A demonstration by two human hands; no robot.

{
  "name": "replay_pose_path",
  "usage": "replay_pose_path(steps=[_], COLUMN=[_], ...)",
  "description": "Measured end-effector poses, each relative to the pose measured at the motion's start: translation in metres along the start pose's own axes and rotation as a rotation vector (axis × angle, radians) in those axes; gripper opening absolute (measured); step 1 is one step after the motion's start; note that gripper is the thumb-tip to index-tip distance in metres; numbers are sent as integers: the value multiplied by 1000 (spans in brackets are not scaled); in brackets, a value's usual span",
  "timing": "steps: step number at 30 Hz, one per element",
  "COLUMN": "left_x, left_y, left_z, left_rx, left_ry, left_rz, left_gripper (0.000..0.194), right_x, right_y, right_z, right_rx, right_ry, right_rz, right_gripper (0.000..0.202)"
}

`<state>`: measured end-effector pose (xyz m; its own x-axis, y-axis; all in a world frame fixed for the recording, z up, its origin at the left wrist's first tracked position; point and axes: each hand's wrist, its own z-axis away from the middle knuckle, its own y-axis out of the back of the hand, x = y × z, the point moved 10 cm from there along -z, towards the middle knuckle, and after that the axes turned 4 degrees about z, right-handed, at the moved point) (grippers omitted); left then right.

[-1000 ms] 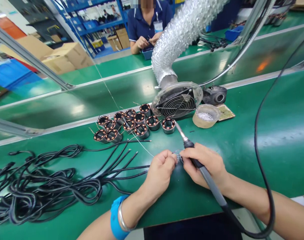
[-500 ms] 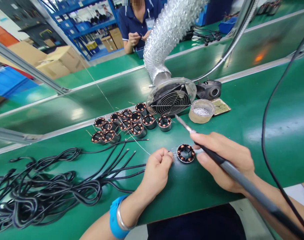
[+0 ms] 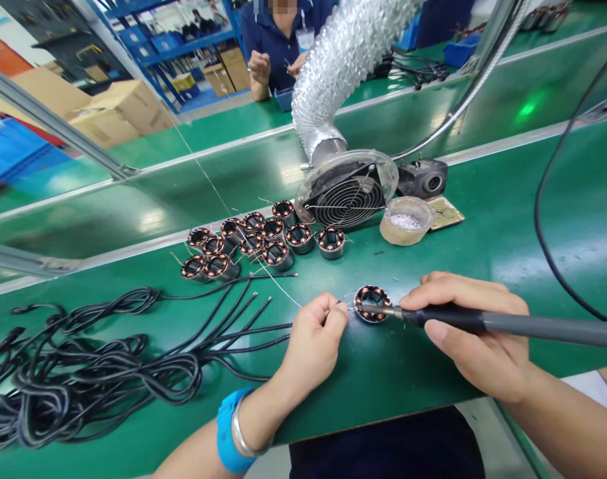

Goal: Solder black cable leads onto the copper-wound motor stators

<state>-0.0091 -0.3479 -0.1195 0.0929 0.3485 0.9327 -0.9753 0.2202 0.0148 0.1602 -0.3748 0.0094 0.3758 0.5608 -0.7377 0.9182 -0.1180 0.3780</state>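
My left hand (image 3: 316, 346) pinches a thin wire and a cable end just left of a round copper-wound coil (image 3: 372, 305), which rests on the green table. A soldering iron (image 3: 463, 319) is in my right hand (image 3: 483, 332), its shaft pointing left. The iron's tip lies over the coil's opening; whether it touches the coil cannot be made out. From my left fingers a thin silvery wire (image 3: 278, 283) runs up and to the left.
Several more coils (image 3: 276, 253) stand behind my left hand. Black cables (image 3: 154, 372) lie tangled at left. A round fan (image 3: 348, 196) on a foil duct, a tub (image 3: 406, 221) and a person (image 3: 283, 46) are beyond.
The soldering iron has swung from pointing up beside the fan down to the coil, and my right hand has moved slightly right. My left hand keeps its pinch.
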Motion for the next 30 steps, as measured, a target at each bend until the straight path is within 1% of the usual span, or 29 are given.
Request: replay_pose_path(steps=[10,19,21,26,30], left_x=[7,10,11,11,9], left_y=[0,-1,-2,-1,-1], left_z=[5,5,5,6,6], left_rx=[-3,-9,-8,-6,-8], left_ry=[-38,-59,-65,-76,-68], left_rz=[-97,-135,-143,-159,-137], left_gripper=[31,31,31,31,32], right_x=[-11,-32,-31,-29,-28], right_y=[-7,-15,-13,-1,0], right_z=[1,9,10,10,9], right_rx=[-37,-73,-57,34,38], right_ry=[35,198,193,191,193], right_rz=[11,89,91,50,74], right_gripper=[21,28,27,26,26])
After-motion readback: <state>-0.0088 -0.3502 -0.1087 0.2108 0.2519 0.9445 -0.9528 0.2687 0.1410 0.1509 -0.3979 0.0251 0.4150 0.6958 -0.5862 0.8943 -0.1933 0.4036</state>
